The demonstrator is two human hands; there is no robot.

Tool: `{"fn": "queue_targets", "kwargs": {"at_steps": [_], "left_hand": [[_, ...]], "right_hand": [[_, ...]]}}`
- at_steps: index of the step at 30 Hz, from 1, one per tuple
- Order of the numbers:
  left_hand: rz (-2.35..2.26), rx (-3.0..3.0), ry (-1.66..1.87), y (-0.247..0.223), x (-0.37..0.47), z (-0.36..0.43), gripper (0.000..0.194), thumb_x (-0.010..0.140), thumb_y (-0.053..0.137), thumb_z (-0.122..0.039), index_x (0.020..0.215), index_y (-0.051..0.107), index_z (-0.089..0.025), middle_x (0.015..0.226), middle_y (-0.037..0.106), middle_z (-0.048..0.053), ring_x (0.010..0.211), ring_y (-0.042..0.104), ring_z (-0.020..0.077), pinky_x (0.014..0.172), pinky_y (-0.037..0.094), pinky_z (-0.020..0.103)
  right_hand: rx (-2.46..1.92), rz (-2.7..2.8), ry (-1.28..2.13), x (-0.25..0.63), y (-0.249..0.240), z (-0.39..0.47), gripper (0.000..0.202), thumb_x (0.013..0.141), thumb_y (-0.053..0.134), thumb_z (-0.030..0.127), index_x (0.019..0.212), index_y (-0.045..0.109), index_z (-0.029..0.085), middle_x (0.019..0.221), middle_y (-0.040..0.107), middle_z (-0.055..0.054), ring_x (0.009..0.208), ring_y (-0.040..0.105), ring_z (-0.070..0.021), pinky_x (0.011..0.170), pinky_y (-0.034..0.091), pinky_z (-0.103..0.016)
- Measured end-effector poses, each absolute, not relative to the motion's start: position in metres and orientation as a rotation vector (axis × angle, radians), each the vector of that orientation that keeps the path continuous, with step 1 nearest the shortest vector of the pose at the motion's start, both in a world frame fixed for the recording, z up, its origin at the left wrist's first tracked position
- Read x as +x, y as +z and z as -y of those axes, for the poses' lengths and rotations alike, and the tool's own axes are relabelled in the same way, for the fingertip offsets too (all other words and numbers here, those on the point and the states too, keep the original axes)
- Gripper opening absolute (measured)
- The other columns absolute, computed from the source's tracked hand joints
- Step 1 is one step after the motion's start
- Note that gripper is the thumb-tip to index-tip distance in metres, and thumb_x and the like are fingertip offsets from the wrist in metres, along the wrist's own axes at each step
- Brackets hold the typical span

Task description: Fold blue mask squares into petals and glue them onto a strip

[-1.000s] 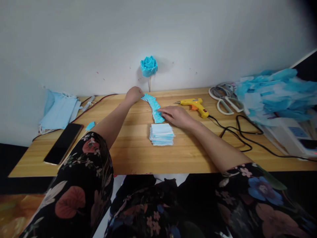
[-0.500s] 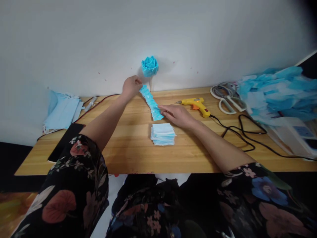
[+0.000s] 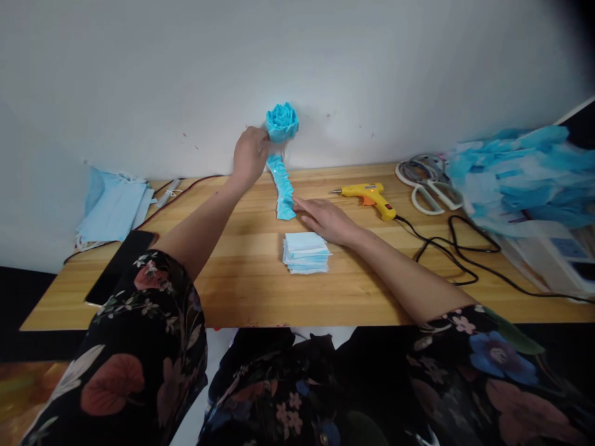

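Observation:
A blue rose-like flower of ruffled sheet material stands on a thin stem against the wall. Just left of its lower petals is my left hand, fingers curled together at the flower's edge; what they pinch, if anything, is hidden. Below the flower a ruffled blue strip lies slanting on the table. My right hand lies with fingers stretched out, their tips touching the strip's near right edge. A stack of pale blue cut pieces is just in front of that hand.
To the right are a yellow glue gun with a black cord, white-handled scissors and a pile of blue sheet pieces. Face masks and a dark phone lie at the left. The wall bounds the table's back.
My left hand has moved up from the strip's far end to the flower's side. The strip has shifted slightly left and turned more upright, with my right hand following at its edge.

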State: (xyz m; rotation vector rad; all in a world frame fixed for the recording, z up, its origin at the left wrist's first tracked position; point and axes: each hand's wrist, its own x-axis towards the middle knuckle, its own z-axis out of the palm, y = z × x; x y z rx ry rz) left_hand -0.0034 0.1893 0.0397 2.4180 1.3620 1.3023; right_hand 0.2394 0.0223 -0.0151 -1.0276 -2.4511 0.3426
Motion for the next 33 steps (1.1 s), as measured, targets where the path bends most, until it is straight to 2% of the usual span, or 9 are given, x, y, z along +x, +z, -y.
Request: {"fn": "queue_targets", "kwargs": {"at_steps": [3, 5, 9, 14, 21, 27, 33], "left_hand": [[-1.377, 2.338, 1.429, 0.039, -0.003, -0.177, 0.017, 0.092, 0.059, -0.016, 0.106, 0.066, -0.022, 0.110, 0.070, 0.009, 0.107, 0.066, 0.0245, 0.102, 0.049, 0.040], [-1.405, 2.302, 1.392, 0.038, -0.002, -0.161, 0.019, 0.093, 0.058, -0.016, 0.108, 0.067, -0.020, 0.100, 0.071, 0.006, 0.095, 0.066, 0.0218, 0.096, 0.051, 0.038], [-1.406, 2.263, 0.983, 0.027, -0.003, -0.121, 0.019, 0.089, 0.060, -0.022, 0.101, 0.075, -0.018, 0.084, 0.072, 0.003, 0.080, 0.065, 0.0192, 0.083, 0.051, 0.033], [-1.323, 2.225, 0.745, 0.005, -0.007, -0.093, 0.022, 0.090, 0.060, -0.028, 0.097, 0.078, -0.020, 0.101, 0.081, 0.005, 0.093, 0.071, 0.0214, 0.086, 0.053, 0.032], [-1.403, 2.349, 0.775, -0.011, -0.006, -0.092, 0.033, 0.095, 0.051, -0.024, 0.112, 0.080, -0.024, 0.119, 0.081, 0.006, 0.112, 0.072, 0.0239, 0.099, 0.053, 0.035], [-1.451, 2.454, 0.657, -0.008, -0.004, -0.091, 0.033, 0.097, 0.051, -0.028, 0.108, 0.082, -0.024, 0.114, 0.081, 0.008, 0.106, 0.072, 0.0246, 0.095, 0.053, 0.036], [-1.388, 2.409, 0.569, -0.003, -0.006, -0.094, 0.034, 0.097, 0.054, -0.029, 0.113, 0.083, -0.022, 0.112, 0.080, 0.008, 0.102, 0.072, 0.0244, 0.093, 0.052, 0.035]], "right_hand": [[-1.042, 2.447, 0.349, 0.240, -0.016, -0.023, 0.061, 0.103, 0.045, 0.021, 0.164, 0.037, 0.023, 0.141, 0.072, -0.013, 0.132, 0.066, -0.0308, 0.111, 0.052, -0.057], [-1.058, 2.446, 0.356, 0.241, -0.015, -0.023, 0.061, 0.103, 0.045, 0.021, 0.164, 0.037, 0.024, 0.141, 0.072, -0.012, 0.132, 0.066, -0.0304, 0.111, 0.052, -0.057], [-1.064, 2.443, 0.368, 0.241, -0.013, -0.022, 0.064, 0.103, 0.045, 0.019, 0.165, 0.034, 0.027, 0.141, 0.072, -0.011, 0.131, 0.066, -0.0296, 0.110, 0.053, -0.056], [-1.055, 2.459, 0.365, 0.242, -0.012, -0.022, 0.062, 0.103, 0.044, 0.019, 0.164, 0.035, 0.024, 0.142, 0.071, -0.012, 0.131, 0.066, -0.0303, 0.109, 0.053, -0.056], [-1.068, 2.456, 0.373, 0.242, -0.011, -0.020, 0.062, 0.103, 0.043, 0.019, 0.164, 0.036, 0.026, 0.142, 0.071, -0.011, 0.131, 0.066, -0.0299, 0.109, 0.052, -0.056], [-1.058, 2.450, 0.386, 0.243, -0.011, -0.019, 0.062, 0.102, 0.044, 0.020, 0.163, 0.038, 0.028, 0.141, 0.072, -0.009, 0.130, 0.066, -0.0305, 0.109, 0.052, -0.056], [-1.061, 2.445, 0.398, 0.245, -0.009, -0.017, 0.060, 0.103, 0.043, 0.023, 0.162, 0.040, 0.026, 0.142, 0.071, -0.010, 0.130, 0.066, -0.0313, 0.110, 0.051, -0.056]]}}
